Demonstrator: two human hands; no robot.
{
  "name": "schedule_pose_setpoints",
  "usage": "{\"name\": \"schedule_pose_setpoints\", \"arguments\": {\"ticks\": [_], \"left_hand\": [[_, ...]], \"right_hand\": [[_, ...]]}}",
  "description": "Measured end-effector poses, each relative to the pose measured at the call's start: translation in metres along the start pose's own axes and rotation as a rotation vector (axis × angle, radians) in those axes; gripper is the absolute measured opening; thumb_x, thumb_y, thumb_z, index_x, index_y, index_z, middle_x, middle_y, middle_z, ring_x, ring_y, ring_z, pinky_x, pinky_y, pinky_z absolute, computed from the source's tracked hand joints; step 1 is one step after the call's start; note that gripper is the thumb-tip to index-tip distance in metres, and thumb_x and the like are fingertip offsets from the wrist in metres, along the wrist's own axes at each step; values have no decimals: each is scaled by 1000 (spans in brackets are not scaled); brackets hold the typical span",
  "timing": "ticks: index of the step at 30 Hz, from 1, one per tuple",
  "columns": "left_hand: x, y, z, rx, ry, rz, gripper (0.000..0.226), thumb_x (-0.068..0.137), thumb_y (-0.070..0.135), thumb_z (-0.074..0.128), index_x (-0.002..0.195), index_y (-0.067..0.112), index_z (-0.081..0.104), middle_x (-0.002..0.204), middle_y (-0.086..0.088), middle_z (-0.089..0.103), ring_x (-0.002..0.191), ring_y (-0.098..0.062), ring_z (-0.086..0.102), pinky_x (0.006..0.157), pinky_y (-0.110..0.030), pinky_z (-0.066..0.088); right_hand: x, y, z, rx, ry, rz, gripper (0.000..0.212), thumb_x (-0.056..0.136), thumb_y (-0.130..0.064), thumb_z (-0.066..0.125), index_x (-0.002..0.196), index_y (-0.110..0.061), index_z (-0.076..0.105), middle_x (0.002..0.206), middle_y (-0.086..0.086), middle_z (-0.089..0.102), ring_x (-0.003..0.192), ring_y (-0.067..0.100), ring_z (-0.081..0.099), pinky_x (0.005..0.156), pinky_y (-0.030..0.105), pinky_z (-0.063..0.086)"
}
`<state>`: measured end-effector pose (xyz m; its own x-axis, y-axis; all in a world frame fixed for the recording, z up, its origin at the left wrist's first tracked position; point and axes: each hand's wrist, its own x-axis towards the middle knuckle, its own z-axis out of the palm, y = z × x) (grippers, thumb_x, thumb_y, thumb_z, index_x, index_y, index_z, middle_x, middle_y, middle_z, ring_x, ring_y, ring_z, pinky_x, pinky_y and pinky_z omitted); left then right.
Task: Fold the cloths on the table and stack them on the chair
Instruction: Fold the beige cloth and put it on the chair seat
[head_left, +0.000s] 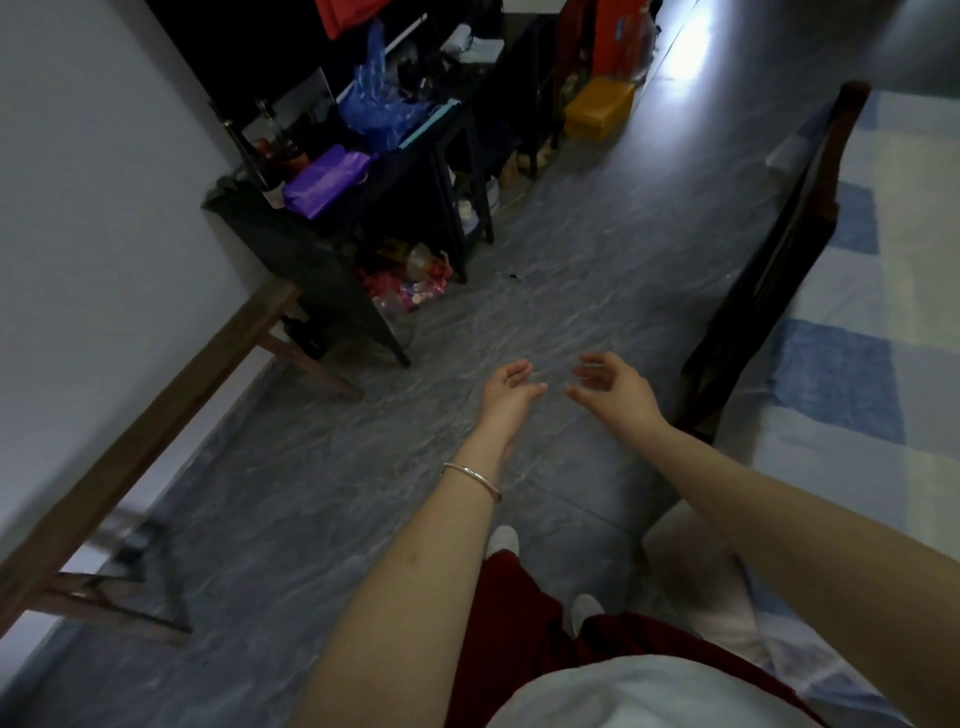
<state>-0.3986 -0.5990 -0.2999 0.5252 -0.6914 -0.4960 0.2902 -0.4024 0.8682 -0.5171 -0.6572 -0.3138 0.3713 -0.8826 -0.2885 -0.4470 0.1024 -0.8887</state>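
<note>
The grey marbled floor (545, 270) gave open room between the bed with a blue-and-white checked sheet (852, 374) at the right and the long brown wooden bench (156, 415) by the left wall. No cloths or stack were visible, so progress was unclear. The left hand (509, 387) and right hand (610, 384) hovered close together, both loosely spread and holding nothing.

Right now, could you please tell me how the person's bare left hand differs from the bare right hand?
The bare left hand turns its palm towards the camera; the bare right hand shows mostly its back. The left wrist wears a thin silver bangle; the right wrist is bare. Both hover over the grey marbled floor with loosely curled fingers, holding nothing.
</note>
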Motion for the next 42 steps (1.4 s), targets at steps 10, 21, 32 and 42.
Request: {"name": "schedule_pose_setpoints", "arguments": {"ticks": [10,21,32,42], "left_hand": [[93,53,-27,85,-114,25,48,83,-14,55,129,-10,43,137,-22,47,130,-27,45,72,-10,45],[175,102,-35,178,-282,58,47,82,-13,55,128,-6,46,136,-20,49,129,-26,47,94,-24,38],[217,132,-6,203,-405,43,47,84,-12,54,129,-6,44,137,-19,49,130,-26,47,102,-30,39],[282,176,51,227,-476,51,47,84,-12,54,129,-5,44,138,-18,48,130,-25,46,94,-23,36]], "right_hand": [[71,-38,42,54,121,53,46,77,-9,73,120,-9,55,115,9,65,108,23,61,99,40,47],[121,-71,59,140,327,103,45,79,-9,71,120,-8,55,117,10,64,107,23,61,97,40,49],[161,-80,44,120,464,139,44,77,-12,74,117,-9,57,113,9,67,98,17,63,96,39,50],[240,-96,5,90,513,136,45,77,-11,73,119,-8,56,114,10,67,103,23,64,98,37,47]]}}
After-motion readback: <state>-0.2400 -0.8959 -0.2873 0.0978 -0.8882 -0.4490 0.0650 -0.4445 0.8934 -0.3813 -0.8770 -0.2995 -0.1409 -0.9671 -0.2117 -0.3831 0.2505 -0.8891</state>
